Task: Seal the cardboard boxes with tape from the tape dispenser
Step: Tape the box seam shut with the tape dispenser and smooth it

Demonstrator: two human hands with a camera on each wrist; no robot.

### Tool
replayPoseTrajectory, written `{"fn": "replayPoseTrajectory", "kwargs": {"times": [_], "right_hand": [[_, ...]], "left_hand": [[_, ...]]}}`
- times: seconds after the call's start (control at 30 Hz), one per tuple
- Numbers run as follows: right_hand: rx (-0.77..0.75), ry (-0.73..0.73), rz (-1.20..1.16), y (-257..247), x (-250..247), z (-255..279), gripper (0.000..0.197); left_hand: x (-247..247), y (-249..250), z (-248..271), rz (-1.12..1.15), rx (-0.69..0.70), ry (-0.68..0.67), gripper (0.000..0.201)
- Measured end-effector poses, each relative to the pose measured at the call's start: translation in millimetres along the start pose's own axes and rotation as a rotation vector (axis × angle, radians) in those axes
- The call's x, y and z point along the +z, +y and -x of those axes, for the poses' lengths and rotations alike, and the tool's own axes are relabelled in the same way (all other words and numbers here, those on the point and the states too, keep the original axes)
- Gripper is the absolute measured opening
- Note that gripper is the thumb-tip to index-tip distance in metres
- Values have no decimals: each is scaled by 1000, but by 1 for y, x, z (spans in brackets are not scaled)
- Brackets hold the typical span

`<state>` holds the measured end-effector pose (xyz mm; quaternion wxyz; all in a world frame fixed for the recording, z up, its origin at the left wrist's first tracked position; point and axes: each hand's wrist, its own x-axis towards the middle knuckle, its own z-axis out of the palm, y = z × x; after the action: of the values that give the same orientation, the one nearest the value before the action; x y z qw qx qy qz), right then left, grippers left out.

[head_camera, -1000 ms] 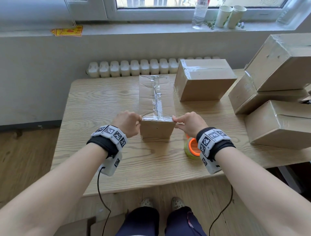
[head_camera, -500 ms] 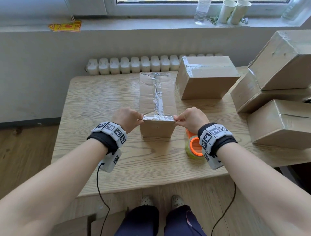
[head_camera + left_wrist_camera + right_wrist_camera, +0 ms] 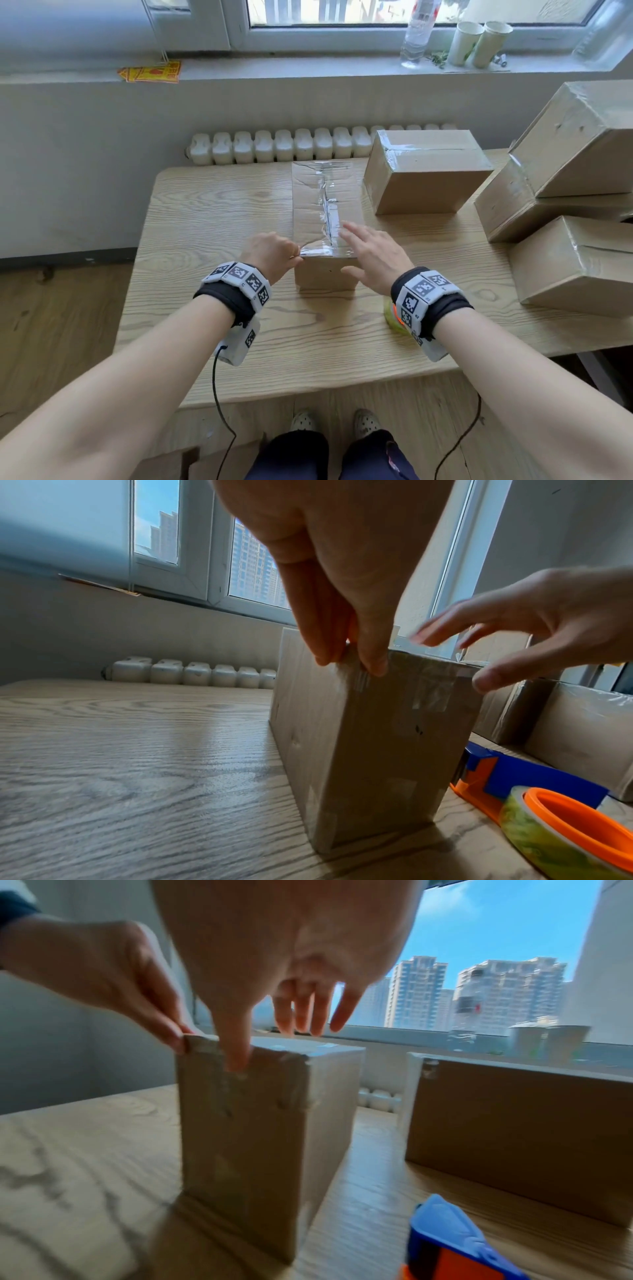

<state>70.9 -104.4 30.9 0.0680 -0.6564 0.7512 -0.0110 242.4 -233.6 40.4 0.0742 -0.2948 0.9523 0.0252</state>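
A narrow cardboard box (image 3: 325,274) stands mid-table with crinkled clear tape (image 3: 327,205) along its top seam. A cross strip of tape (image 3: 317,253) lies over the near top edge. My left hand (image 3: 296,255) pinches the strip's left end at the box's near left corner, its fingertips (image 3: 373,666) on the edge. My right hand (image 3: 344,246) is open, fingers spread over the near right of the box top. In the right wrist view its thumb (image 3: 236,1058) touches the front face. The orange and blue tape dispenser (image 3: 548,804) lies right of the box, mostly hidden under my right wrist in the head view.
A taped box (image 3: 424,171) sits at the back right, close to the narrow one. Three more boxes (image 3: 575,260) are stacked along the table's right side. A radiator (image 3: 281,147) runs behind the wooden table (image 3: 212,222); a bottle and paper cups (image 3: 479,44) stand on the sill.
My right hand has let go of the tape's right end, opened, and moved up over the box top. My left hand still pinches the left end.
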Motion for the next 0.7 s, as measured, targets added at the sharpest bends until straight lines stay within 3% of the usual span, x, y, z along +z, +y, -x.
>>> {"fn": "replayPoseTrajectory", "kwargs": {"times": [0.07,0.13,0.3,0.4,0.47,0.53,0.6,0.7], "right_hand": [[-93,-124,-41,-11,7,-1,80],[-125,-184,-21,-16,16,1,81],[-111,-171,-128,-12,18,3,73],[-86,-91,-201,-10,13,5,63],[-57,-27,-184,-11,13,7,66],[-47,14,-148,-17,16,7,75],[-42,7,-133,-25,20,2,81],[11,22,-136,-38,27,-9,80]], "left_hand": [[0,0,-1,-6,5,-14,35],[1,0,-3,-24,28,-16,35],[11,-1,1,17,87,-9,44],[26,0,13,151,212,174,59],[34,-1,20,246,270,362,52],[33,-2,21,333,225,467,41],[27,-4,16,394,139,426,39],[20,-6,0,422,102,169,48]]}}
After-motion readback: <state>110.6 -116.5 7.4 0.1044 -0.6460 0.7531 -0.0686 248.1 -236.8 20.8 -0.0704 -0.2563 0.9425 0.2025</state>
